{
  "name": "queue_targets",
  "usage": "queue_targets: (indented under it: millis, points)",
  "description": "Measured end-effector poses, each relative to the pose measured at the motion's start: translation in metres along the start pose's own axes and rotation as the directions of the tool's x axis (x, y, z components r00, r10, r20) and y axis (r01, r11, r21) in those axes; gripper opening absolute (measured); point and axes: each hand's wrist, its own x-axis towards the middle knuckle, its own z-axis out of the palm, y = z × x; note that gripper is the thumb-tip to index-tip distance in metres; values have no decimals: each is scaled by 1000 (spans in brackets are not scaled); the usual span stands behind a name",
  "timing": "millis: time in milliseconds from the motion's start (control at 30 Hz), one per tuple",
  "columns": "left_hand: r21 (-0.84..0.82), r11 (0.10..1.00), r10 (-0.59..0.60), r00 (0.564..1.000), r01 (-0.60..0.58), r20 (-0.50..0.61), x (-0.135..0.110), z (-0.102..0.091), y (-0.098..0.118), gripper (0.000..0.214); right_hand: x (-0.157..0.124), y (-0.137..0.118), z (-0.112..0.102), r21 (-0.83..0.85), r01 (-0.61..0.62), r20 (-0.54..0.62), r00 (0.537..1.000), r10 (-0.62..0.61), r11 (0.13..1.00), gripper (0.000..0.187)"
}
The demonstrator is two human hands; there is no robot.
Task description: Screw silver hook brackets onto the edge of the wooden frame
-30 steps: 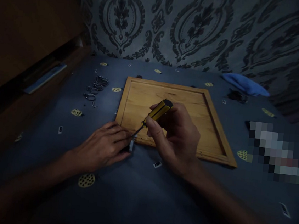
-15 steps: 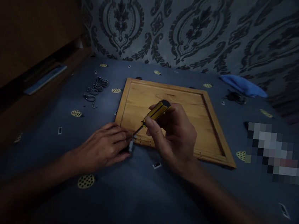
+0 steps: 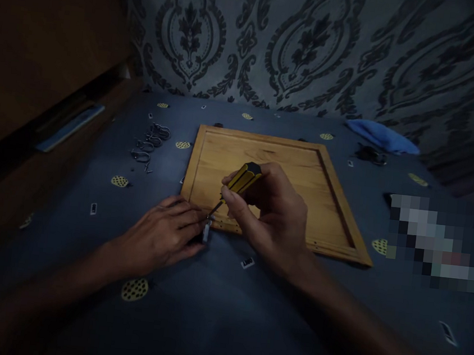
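Note:
A framed wooden panel (image 3: 259, 168) lies flat, with small holes along its near edge. My right hand (image 3: 277, 221) is closed round the yellow and black handle of a screwdriver (image 3: 243, 179). The shaft slants down to the left, and its tip meets a small metal fitting (image 3: 206, 231) at the panel's near left edge. Beside that tip, my left hand (image 3: 167, 229) presses its fingers together over the panel's corner and grips the fitting. Part of the fitting is hidden by the fingers, and whether a screw sits under the tip cannot be made out.
Several curved metal pieces (image 3: 149, 143) and tiny screws (image 3: 149, 168) lie left of the panel on the dark patterned cloth (image 3: 188, 319). A blue cloth (image 3: 383, 137) and a dark object (image 3: 370, 154) sit at the back right. Wooden furniture (image 3: 52, 39) borders the left side.
My right hand has shifted slightly left and the screwdriver handle has turned and tilted a little. My left hand stays in place on the fitting. The view has moved slightly.

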Motion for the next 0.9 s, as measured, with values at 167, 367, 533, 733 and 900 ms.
queue_targets:
  millis: [167, 367, 533, 733, 900]
  points:
    - [3, 1000, 8, 1000, -7, -16, 0, 1, 1, 27, 0, -3, -1, 66, -96, 35, 995, 94, 993, 18]
    - [28, 999, 17, 1000, -16, -26, 1, 0, 2, 30, 2, -4, -3, 63, -108, 69, 992, 104, 992, 15]
    - [36, 999, 18, 1000, -18, -18, 1, 1, 2, 31, 6, -8, -9, 60, -145, 166, 977, 133, 988, 13]
    - [55, 998, 26, 999, -25, -26, 2, 2, 2, 33, 10, -12, -12, 166, -215, 237, 956, 173, 962, 27]
    - [68, 997, 34, 998, -30, -56, 3, 2, 2, 37, 9, -11, -8, 229, -262, 197, 956, 218, 938, 34]
